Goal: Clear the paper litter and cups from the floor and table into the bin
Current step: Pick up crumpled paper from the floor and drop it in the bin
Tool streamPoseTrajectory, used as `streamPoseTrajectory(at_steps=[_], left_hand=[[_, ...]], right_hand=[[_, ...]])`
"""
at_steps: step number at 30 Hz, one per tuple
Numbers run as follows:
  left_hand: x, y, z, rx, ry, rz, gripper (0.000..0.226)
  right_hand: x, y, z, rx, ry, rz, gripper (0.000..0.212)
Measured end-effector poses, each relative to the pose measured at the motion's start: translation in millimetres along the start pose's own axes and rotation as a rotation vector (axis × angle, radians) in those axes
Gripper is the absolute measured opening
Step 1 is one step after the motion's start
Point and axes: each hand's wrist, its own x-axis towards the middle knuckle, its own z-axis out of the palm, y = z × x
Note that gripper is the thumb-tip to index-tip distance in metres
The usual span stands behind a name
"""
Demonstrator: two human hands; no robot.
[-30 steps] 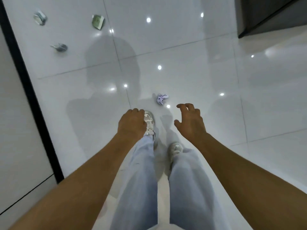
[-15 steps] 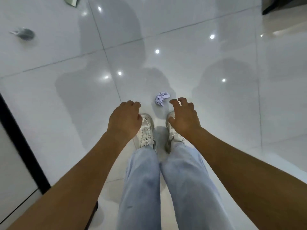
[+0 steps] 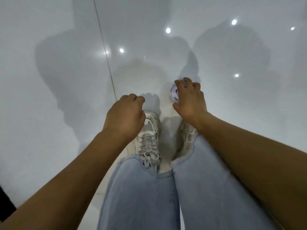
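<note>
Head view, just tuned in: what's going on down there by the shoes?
A person is bent over a glossy white tiled floor. The right hand has its fingers curled over a crumpled paper ball lying just ahead of the white sneakers; whether it is lifted is unclear. The left hand hangs loosely curled, holding nothing. No bin is in view.

Glossy white tiled floor, grout line, ceiling-light reflections

From where I stand, nothing can be properly read. The left sneaker carries a small dark wordmark on its tongue, too blurred to make out. The crumpled paper shows faint bluish marks, perhaps print, but no letters come clear.
</note>
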Motion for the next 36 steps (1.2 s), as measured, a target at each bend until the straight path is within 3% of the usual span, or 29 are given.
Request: streamPoseTrajectory(at_steps=[9,13,18,22,28,36], left_hand=[[8,15,-20,-0.187,-0.049,-0.028,0.038],[-14,42,-68,-0.241,-0.028,-0.013,0.045],[-50,68,-137,-0.255,-0.032,0.045,0.072],[-78,79,-187,-0.305,-0.057,0.093,0.087],[-118,82,-243,-0.421,0.035,0.136,0.081],[-161,65,-270,-0.466,0.107,0.05,0.064]], right_hand=[[-20,-6,-25,0.078,0.065,-0.043,0.048],[-64,-31,-80,0.119,0.112,-0.121,0.051],[-123,-68,-165,0.179,0.13,-0.194,0.066],[-157,-88,-226,0.239,0.134,-0.249,0.064],[-189,-112,-289,0.172,0.13,-0.324,0.06],[-212,-144,-325,0.101,0.077,-0.434,0.062]])
